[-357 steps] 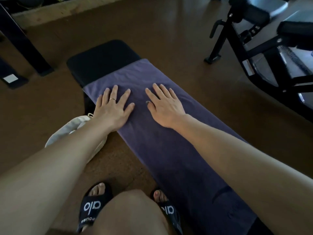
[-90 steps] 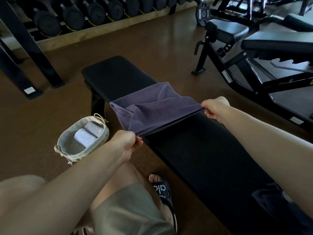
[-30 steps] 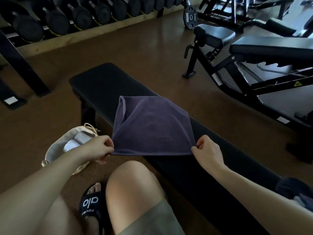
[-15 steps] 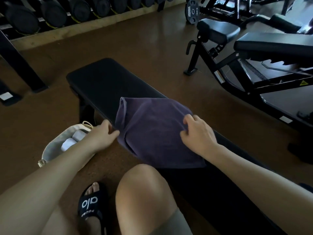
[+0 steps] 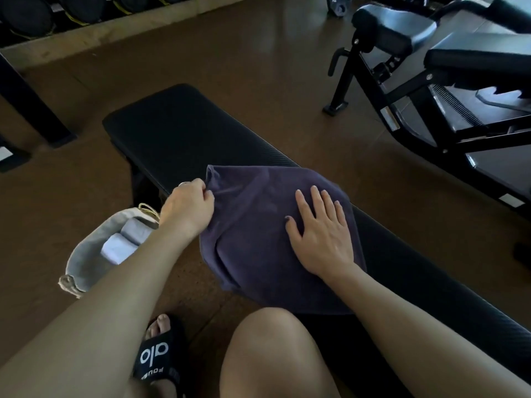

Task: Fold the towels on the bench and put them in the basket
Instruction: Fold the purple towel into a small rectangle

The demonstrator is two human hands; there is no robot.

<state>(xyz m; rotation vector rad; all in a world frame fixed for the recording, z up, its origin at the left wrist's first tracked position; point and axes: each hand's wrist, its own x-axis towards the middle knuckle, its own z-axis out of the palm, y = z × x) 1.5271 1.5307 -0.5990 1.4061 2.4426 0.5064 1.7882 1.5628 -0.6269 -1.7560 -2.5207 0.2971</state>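
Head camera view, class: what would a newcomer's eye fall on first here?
The folded purple towel in the middle, draped over the near edge of the long black padded bench. The right hand lies flat on it while the left hand pinches its left edge. Left, on the floor, a pale fabric basket holds white rolled towels.

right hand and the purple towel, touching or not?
Touching. The head view shows the right hand lying flat, fingers spread, on the purple towel on the bench, with no gap under the palm.
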